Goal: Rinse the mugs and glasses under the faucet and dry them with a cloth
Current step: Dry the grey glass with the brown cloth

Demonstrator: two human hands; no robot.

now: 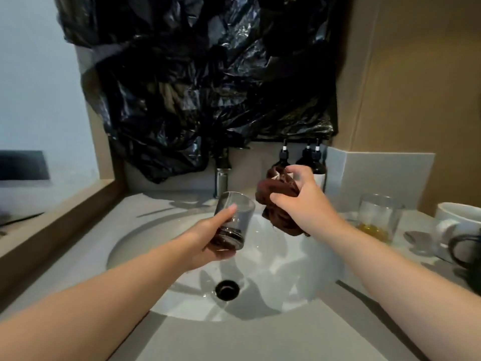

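A: How far along is the person?

B: Midway, by the look of it. The left hand (205,243) is curled round the lower half of a clear glass (242,212), thumb along its side, and holds it tilted over the sink (299,269), just in front of the faucet (221,178). No stream of water shows. The right hand (307,204) grips a bunched brown cloth (278,201) just beside the glass's rim, not yet in it. So rinsing of this one seems done and drying is about to begin.

A: And what is left?

B: On the counter (234,340) to the right stand a second glass (378,217), with something yellowish at its bottom, and a white mug (458,225). Both look unwashed, though that is a guess.

A: What are the things like?

B: The held glass is a straight-sided tumbler with a thick base, smooth and likely slippery if wet. The cloth is soft, crumpled and matte. The sink is a round, glossy white bowl with a dark drain (227,289), set in a flat, dull grey counter. The faucet is polished metal. Crinkled, shiny black plastic (208,74) hangs behind it, beside dark pump bottles (285,157).
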